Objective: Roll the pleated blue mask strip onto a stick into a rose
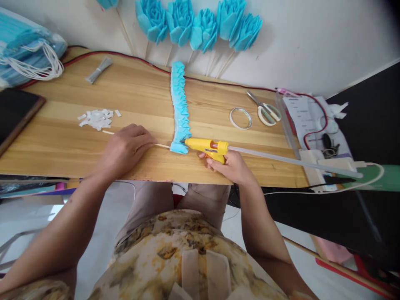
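My right hand (229, 166) grips a yellow glue gun (208, 147) with a long clear glue stick (281, 159) trailing out of its back. Its nozzle points left at the near end of a folded blue paper strip (180, 108) that runs away from me across the wooden table (140, 96). My left hand (125, 148) is closed on a thin wooden skewer (162, 145), pressing it to the table. The skewer's tip meets the blue strip's near end by the nozzle.
Several finished blue paper flowers (200, 25) on sticks lean against the back wall. A pile of white paper bits (97, 118), a tape ring (240, 118), scissors (265, 109), a wire bundle (98, 70), a bag of blue masks (28, 50) and a power strip (331, 166) lie about.
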`<state>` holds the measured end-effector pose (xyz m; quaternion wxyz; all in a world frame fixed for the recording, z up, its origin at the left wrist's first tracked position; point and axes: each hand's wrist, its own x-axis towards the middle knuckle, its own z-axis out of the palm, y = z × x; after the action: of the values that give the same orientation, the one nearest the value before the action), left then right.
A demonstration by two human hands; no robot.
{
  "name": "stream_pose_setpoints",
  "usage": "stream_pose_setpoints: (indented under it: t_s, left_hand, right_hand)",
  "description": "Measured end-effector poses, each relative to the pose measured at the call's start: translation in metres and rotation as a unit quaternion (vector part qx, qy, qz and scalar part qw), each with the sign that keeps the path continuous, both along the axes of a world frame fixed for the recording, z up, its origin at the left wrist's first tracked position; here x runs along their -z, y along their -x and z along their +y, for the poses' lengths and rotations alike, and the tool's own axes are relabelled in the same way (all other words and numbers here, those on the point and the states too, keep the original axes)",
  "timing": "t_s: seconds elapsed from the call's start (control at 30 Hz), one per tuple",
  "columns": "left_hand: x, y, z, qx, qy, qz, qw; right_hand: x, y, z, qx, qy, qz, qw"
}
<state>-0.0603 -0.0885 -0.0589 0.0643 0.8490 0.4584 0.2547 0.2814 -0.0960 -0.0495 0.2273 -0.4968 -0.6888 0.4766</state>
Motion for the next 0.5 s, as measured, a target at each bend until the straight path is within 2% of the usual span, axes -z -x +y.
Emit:
stream_pose_setpoints:
  t_s: [0.17, 0.33, 0.4, 0.5]
  left_hand:
    - [0.003, 0.001, 0.001, -0.007, 0.008, -0.001, 1.0]
    - [0.005, 0.0, 0.001, -0.005, -0.005, -0.012, 1.0]
    - [0.004, 0.0, 0.0, -0.008, 0.0, -0.011, 1.0]
    - [0.005, 0.002, -0.001, -0.007, 0.003, -0.014, 1.0]
  right_hand:
    - [-0.002, -0.003, -0.001, 0.019, 0.034, 0.103, 0.994]
    - [-0.002, -0.003, 0.004, 0.04, 0.008, 0.106, 0.994]
    - [-0.009, -0.002, 0.009, 0.024, -0.003, 0.107, 0.994]
    - [-0.029, 0.002, 0.024, 0.012, -0.018, 0.108, 0.994]
